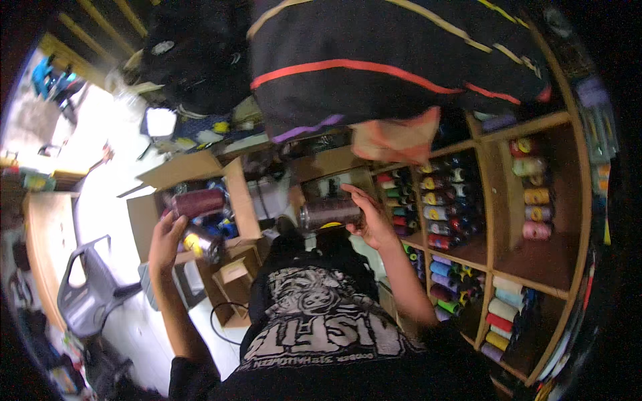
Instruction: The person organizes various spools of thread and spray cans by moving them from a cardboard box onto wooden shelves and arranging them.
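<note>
Over the open cardboard box (pixel 142 224), my left hand (pixel 167 240) is closed on two thread spools. One is a maroon spool (pixel 198 202); below it is a dark spool (pixel 202 244) with a yellow label, its grip partly hidden by the fingers. In front of my body, my right hand (pixel 371 220) grips the end of a dark brownish thread spool (pixel 331 214), lying sideways with a shiny wrap. The thumb is below and the fingers above it. Inside the box are more dark and blue items, blurred.
On the right stands a wooden shelf (pixel 490 200) with compartments of coloured thread spools (pixel 441 200). Dark fabric (pixel 361 60) with coloured stripes hangs over the top, beside an orange cloth (pixel 398 136). At left are a grey plastic chair (pixel 93 287) and a smaller carton (pixel 235 273).
</note>
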### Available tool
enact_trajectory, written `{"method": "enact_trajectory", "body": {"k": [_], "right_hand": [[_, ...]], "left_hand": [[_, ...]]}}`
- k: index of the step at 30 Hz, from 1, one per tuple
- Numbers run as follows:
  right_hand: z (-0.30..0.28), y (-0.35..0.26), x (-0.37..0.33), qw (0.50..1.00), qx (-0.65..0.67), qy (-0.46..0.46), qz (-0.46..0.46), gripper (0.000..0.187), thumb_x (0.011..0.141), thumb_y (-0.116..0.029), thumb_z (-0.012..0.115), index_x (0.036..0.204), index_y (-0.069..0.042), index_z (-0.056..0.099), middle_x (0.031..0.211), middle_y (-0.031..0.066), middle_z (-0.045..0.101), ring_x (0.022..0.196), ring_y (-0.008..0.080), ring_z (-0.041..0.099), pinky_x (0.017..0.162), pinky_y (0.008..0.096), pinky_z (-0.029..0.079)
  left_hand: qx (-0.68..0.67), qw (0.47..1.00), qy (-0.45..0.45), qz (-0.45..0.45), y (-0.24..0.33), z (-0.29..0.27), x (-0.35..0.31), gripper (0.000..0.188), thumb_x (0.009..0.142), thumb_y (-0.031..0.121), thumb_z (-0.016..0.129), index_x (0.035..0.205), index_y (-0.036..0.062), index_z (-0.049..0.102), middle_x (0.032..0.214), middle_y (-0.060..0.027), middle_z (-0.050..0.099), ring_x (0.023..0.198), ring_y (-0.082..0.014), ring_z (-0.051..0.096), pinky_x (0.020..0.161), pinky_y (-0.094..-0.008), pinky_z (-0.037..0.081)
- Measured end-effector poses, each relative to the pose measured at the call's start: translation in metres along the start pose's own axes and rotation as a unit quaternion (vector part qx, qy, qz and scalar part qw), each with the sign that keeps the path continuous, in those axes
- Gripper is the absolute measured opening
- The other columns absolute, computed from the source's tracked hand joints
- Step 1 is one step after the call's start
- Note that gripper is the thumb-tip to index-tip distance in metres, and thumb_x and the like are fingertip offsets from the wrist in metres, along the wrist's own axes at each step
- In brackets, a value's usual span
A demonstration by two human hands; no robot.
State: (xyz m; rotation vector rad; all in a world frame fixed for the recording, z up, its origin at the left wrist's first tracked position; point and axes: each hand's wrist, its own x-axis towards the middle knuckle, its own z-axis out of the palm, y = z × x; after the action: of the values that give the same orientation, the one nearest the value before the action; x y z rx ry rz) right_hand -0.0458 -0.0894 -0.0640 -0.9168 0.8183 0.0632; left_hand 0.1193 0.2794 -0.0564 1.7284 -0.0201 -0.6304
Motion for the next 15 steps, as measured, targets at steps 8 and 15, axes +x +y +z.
{"method": "enact_trajectory", "body": {"k": [8, 15], "right_hand": [[-0.079, -0.086, -0.094, 0.976, -0.037, 0.035, -0.210, 0.048, 0.075, -0.003, 0.061, 0.121, -0.005, 0.048, 0.078, 0.0035, 0.054, 0.058, 0.0093, 0.050, 0.048, 0.0185, 0.037], [-0.206, -0.171, -0.137, 0.693, -0.292, 0.505, -0.423, 0.052, 0.077, -0.017, 0.068, 0.121, 0.000, 0.046, 0.075, 0.0028, 0.060, 0.059, 0.0085, 0.054, 0.050, 0.0219, 0.041]], "left_hand": [[-0.257, 0.935, -0.241, -0.047, -0.071, 0.123, 0.022, 0.027, 0.090, 0.019, 0.052, 0.111, 0.0037, 0.055, 0.094, 0.0004, 0.059, 0.078, -0.0085, 0.052, 0.070, -0.0204, 0.042], [-0.280, 0.871, -0.361, -0.184, 0.004, 0.282, -0.002, 0.032, 0.092, 0.020, 0.047, 0.119, 0.0037, 0.048, 0.102, -0.0053, 0.060, 0.083, -0.0144, 0.058, 0.073, -0.0279, 0.049]]}}
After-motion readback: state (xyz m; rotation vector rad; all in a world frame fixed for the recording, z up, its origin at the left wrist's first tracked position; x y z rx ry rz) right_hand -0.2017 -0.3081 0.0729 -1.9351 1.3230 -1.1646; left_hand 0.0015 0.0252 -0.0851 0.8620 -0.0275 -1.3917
